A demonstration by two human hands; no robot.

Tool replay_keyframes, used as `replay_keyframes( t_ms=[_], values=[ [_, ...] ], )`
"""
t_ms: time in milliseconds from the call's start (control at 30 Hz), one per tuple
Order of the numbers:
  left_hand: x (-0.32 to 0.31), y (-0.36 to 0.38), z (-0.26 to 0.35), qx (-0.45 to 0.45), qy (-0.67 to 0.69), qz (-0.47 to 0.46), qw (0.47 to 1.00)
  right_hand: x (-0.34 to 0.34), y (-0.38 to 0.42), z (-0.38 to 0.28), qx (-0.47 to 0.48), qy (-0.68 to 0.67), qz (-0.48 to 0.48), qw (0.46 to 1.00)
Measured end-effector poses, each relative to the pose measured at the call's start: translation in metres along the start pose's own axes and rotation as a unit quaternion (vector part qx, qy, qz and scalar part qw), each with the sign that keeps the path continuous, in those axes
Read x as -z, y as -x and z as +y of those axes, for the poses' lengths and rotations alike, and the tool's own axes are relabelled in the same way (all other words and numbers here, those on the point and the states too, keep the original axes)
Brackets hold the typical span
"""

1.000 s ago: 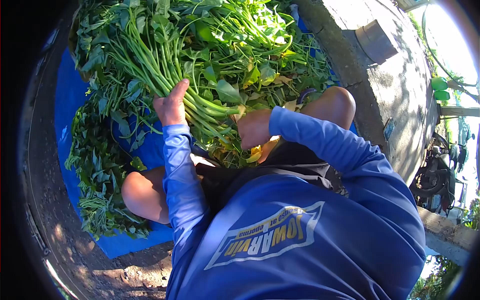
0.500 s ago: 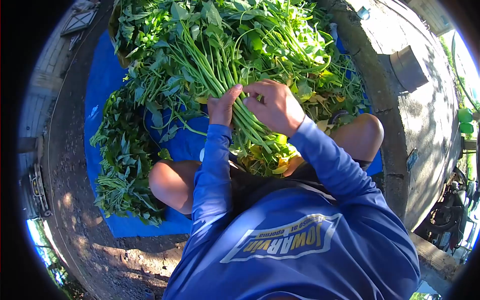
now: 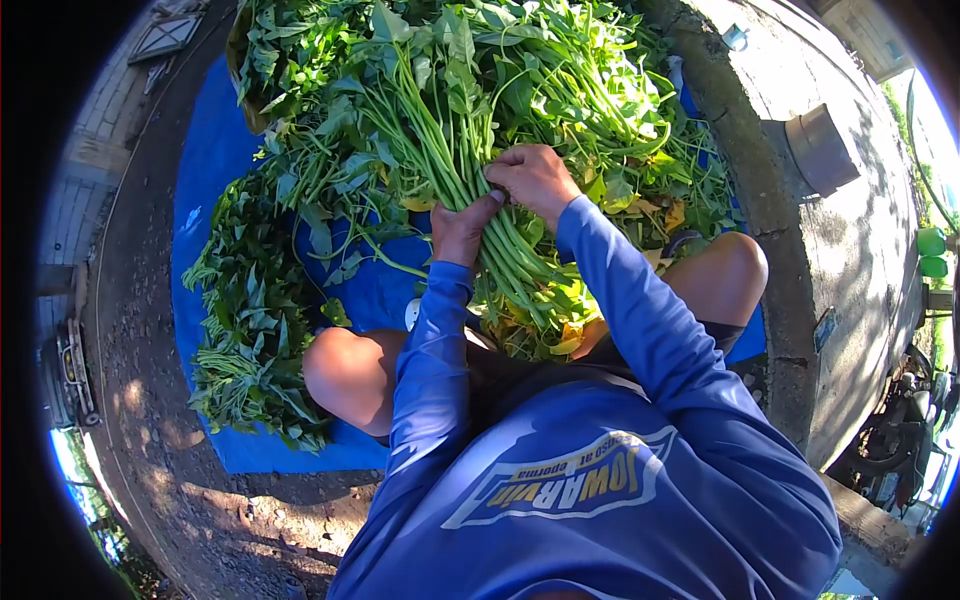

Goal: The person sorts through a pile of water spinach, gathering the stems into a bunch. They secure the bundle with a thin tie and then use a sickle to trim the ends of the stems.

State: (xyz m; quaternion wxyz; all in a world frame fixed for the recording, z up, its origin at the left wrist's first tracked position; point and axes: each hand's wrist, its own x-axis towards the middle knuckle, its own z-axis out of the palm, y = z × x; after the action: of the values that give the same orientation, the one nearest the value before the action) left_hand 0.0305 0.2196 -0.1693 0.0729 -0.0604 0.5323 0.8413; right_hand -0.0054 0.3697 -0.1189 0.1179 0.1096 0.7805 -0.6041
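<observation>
A thick bunch of long-stemmed leafy greens is held above my lap, leaves pointing away and cut stem ends toward me. My left hand is closed round the stems at mid-length, thumb across the top. Just to the right and slightly higher, my right hand has curled fingers pinching at stems on the bunch's right edge; its fingertips are partly hidden. Beyond both hands lies a large heap of loose greens. Yellowed leaves lie beneath the stem ends, between my legs.
Tied-looking bundles of greens lie in a row on the blue tarp at left. A concrete ledge runs along the right, with a short pipe piece on it. Bare dirt borders the tarp.
My right hand has shifted up along the stems, and my left hand slightly down and right. The bunch is now more upright, with its stems fanned wider near the lower end.
</observation>
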Motion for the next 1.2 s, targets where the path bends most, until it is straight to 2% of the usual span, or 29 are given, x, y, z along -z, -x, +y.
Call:
replay_keyframes(
  t_ms=[100,200,300,433,567,700,767,933,1033,1100,1167,1200],
  values=[
    [0.000,0.000,0.000,0.000,-0.011,-0.010,1.000,0.002,-0.007,0.010,0.030,-0.010,0.013,0.999],
    [-0.002,0.002,-0.002,0.001,-0.011,-0.012,1.000,0.002,-0.002,0.012,0.010,-0.003,0.010,1.000],
    [-0.003,0.002,-0.013,-0.004,-0.014,-0.004,1.000,0.010,0.006,0.009,0.029,0.085,-0.013,0.996],
    [-0.008,0.005,-0.008,0.021,0.014,0.011,1.000,0.019,0.009,0.024,0.024,-0.023,0.033,0.999],
    [-0.004,0.000,-0.009,0.030,0.011,0.053,0.998,0.027,0.032,0.029,0.077,-0.064,0.089,0.991],
    [-0.009,0.000,0.000,0.070,0.058,0.023,0.996,0.027,0.055,0.011,0.121,0.174,0.027,0.977],
    [-0.006,-0.004,-0.006,0.064,0.069,0.005,0.996,0.014,0.060,0.015,0.239,0.241,0.050,0.939],
    [-0.004,-0.008,-0.008,0.052,0.036,0.029,0.998,0.004,0.089,0.003,0.333,0.332,0.116,0.875],
    [-0.005,-0.010,-0.007,-0.045,0.040,0.016,0.998,0.001,0.109,0.007,0.423,0.306,0.078,0.849],
    [0.000,-0.016,-0.015,-0.011,0.077,0.053,0.996,0.003,0.122,0.016,0.464,0.297,0.016,0.834],
    [0.019,-0.031,-0.026,-0.009,0.079,0.048,0.996,0.004,0.139,0.015,0.500,0.271,-0.043,0.822],
    [0.017,-0.028,-0.020,-0.028,0.074,0.042,0.996,0.013,0.145,0.015,0.492,0.205,-0.051,0.844]
  ],
)
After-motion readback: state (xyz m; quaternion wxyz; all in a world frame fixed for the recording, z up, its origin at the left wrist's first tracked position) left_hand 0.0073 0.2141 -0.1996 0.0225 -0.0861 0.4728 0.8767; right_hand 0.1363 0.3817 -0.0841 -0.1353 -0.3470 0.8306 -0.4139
